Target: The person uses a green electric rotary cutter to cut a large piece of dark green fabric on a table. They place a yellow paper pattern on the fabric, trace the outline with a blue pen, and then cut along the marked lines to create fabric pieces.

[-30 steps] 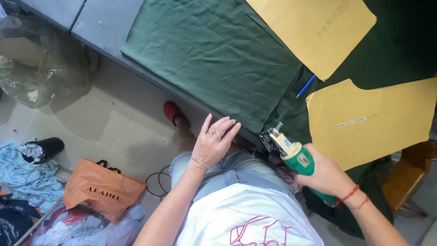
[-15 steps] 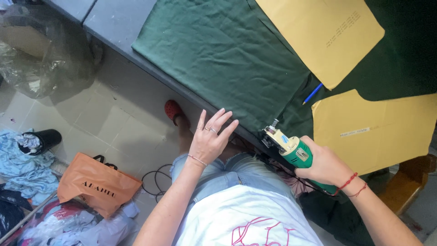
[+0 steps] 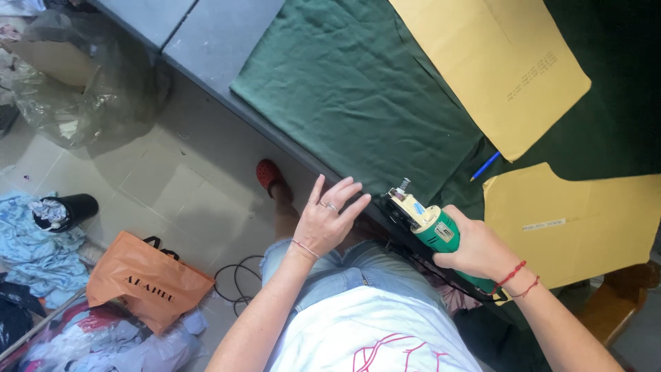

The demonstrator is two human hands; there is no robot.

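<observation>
- Both hands work at the near edge of the long grey cutting table (image 3: 213, 41): the left hand (image 3: 327, 219) is spread wide and flat, fingers fanned, holding nothing, its fingertips reaching the hanging edge of the cloth; the right hand (image 3: 475, 246) is wrapped tight around the body of a green handheld electric fabric cutter (image 3: 430, 227).
- Covering most of the table is a large dark green sheet of fabric (image 3: 358, 96), lying mostly flat with soft creases, its near edge draping over the table's rim just beside both hands.
- On that fabric lie 2 tan paper pattern pieces: the upper tan pattern piece (image 3: 489, 65) runs toward the top of the view, and the lower tan pattern piece (image 3: 571, 220) sits just beyond the right hand.
- Crumpled clear plastic sheeting (image 3: 89, 83) is heaped on the tiled floor at the far left.
- An orange paper shopping bag (image 3: 144, 282) lies on the floor beside mixed cloth scraps.
- That cutter has a cream-coloured head with a small metal knob, pointing up-left at the fabric edge between the 2 hands; its black cord trails down past the wrist.
- A slim blue pen (image 3: 485, 166) rests on the fabric between the 2 pattern pieces.
</observation>
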